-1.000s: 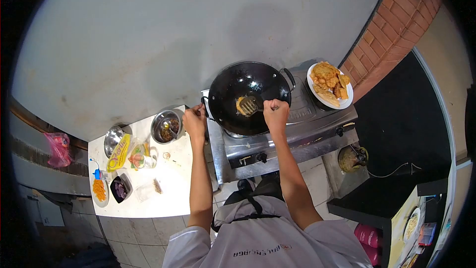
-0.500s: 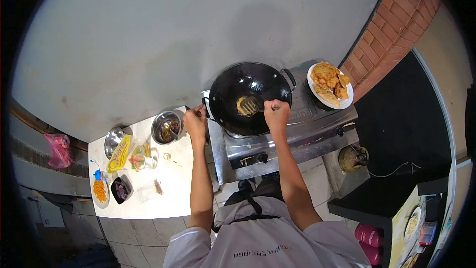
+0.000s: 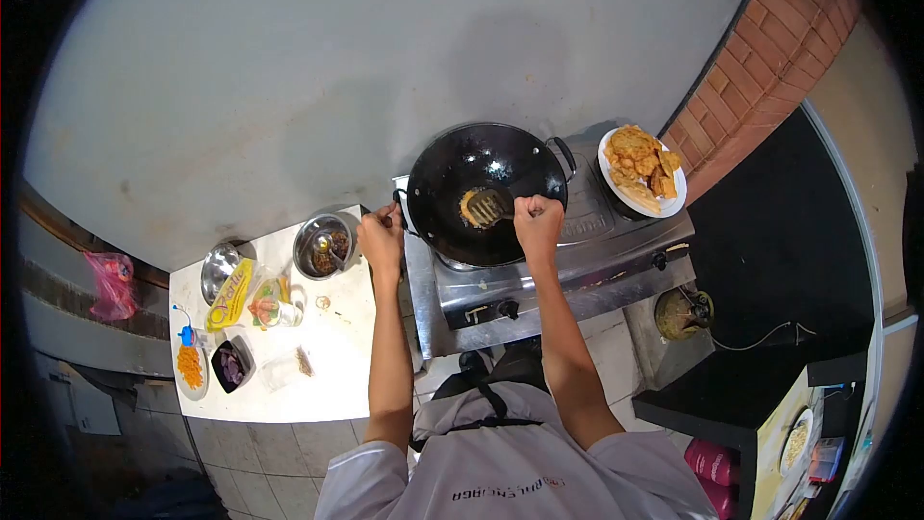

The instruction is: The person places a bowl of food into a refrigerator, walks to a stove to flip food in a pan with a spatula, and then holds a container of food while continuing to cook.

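Note:
A black wok [image 3: 462, 159] sits on the left burner of the steel gas stove [image 3: 577, 279]. My left hand [image 3: 381, 239] is closed around its left loop handle. In my right hand [image 3: 539, 223] is a slotted spatula [image 3: 489, 207], its head low in the pan's middle. Yellowish food [image 3: 469, 204] lies under and beside that head, partly covered by it. The spatula's grip is hidden inside my fist.
A white plate of fried food [image 3: 637, 169] rests on the right burner. On the white table [image 3: 332, 366] stand a steel bowl with a spoon [image 3: 324, 246], another steel bowl [image 3: 221, 270], a yellow packet [image 3: 231, 294], a black bowl [image 3: 231, 366] and a plate of orange pieces [image 3: 191, 373].
Almost nothing differs. The whole view has shifted very slightly; both hands keep their grip, and the spatula stays at nearly the same spot in the wok.

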The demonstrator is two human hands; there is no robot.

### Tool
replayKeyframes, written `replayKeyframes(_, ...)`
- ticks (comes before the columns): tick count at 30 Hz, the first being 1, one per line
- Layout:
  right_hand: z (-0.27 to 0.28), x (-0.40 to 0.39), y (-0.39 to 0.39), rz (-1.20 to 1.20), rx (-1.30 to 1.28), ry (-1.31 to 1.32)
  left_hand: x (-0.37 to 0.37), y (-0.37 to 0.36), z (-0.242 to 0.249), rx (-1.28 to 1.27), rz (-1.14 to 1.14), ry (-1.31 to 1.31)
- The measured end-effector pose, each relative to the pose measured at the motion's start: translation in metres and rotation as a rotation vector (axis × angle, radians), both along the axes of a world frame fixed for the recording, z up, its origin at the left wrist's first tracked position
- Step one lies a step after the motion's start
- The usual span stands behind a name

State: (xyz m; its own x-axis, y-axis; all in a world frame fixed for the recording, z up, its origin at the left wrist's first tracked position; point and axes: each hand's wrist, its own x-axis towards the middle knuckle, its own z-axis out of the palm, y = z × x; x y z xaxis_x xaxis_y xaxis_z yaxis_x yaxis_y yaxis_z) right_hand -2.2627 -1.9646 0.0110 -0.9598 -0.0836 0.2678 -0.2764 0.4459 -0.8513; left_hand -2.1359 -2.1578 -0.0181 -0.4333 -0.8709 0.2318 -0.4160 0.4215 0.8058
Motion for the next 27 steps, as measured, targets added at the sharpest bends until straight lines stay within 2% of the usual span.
replayKeyframes(14,-0.002,-0.001,0.001,0.012,-0.006,0.004,0.001,-0.005,-0.009,-0.065,-0.042,0.021)
replayKeyframes(27,-0.004,0.001,-0.001,0.036,-0.021,0.014,0.001,-0.003,-0.006,-0.027,-0.048,0.006)
